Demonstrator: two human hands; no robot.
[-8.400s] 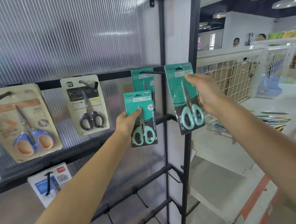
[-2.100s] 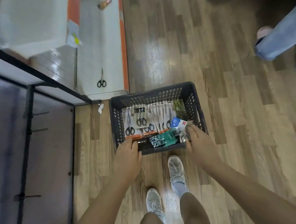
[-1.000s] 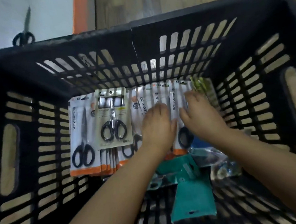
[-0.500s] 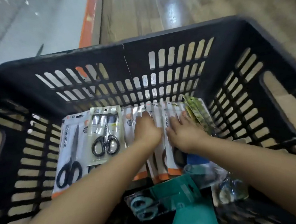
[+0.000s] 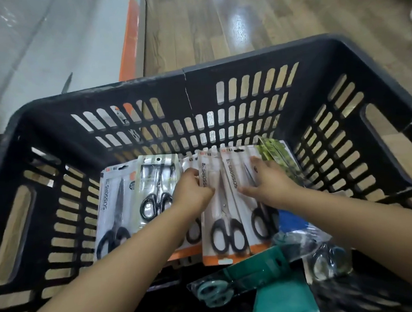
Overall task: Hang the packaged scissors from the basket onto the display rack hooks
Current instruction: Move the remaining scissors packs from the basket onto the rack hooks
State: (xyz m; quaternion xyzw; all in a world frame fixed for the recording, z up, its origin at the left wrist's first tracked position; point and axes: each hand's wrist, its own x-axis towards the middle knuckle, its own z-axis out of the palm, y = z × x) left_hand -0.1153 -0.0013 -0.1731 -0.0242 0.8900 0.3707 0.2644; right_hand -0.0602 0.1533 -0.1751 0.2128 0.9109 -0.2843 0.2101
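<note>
A black slotted basket (image 5: 218, 67) stands on the wood floor and holds several packaged scissors. Most are white cards with orange bottoms and black-handled scissors, lying in an overlapping row. My left hand (image 5: 190, 193) curls its fingers round the edge of one white pack (image 5: 219, 218) in the middle of the row. My right hand (image 5: 268, 183) lies with spread fingers flat on the neighbouring white pack (image 5: 235, 175). Teal packs of scissors (image 5: 245, 277) lie at the near side of the basket. The display rack is out of view.
A clear pack with small black scissors (image 5: 157, 183) and another white pack (image 5: 113, 211) lie left of my hands. A green patterned pack (image 5: 278, 155) leans at the right end of the row. A pale platform with an orange edge (image 5: 128, 39) runs beyond the basket.
Both hands stay on the row of white packs. The two middle packs have spread apart, and my left fingers have curled onto one pack's edge.
</note>
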